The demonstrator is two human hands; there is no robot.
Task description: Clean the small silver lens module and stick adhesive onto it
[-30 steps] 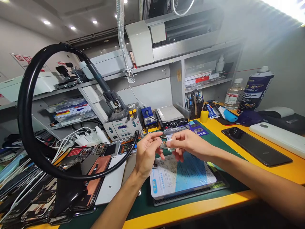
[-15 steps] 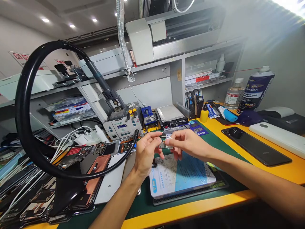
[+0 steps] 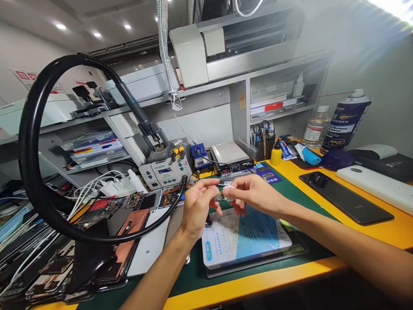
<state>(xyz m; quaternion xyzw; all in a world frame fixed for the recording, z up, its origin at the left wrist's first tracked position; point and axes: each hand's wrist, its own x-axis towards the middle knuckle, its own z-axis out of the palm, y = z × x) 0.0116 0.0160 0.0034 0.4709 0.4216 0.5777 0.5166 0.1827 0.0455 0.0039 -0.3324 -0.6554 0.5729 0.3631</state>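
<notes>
In the head view, held a part (image 3: 221, 196) near the centre, too small to identify. Pinched it from 9 o'clock with left hand (image 3: 197, 206) and from 3 o'clock with right hand (image 3: 253, 191), each grip all but closed on it. From there, saw a box (image 3: 226, 247) at 5 o'clock, a white phone (image 3: 148, 249) at 8, a black phone (image 3: 345, 198) at 3 on the counter (image 3: 258, 282).
</notes>
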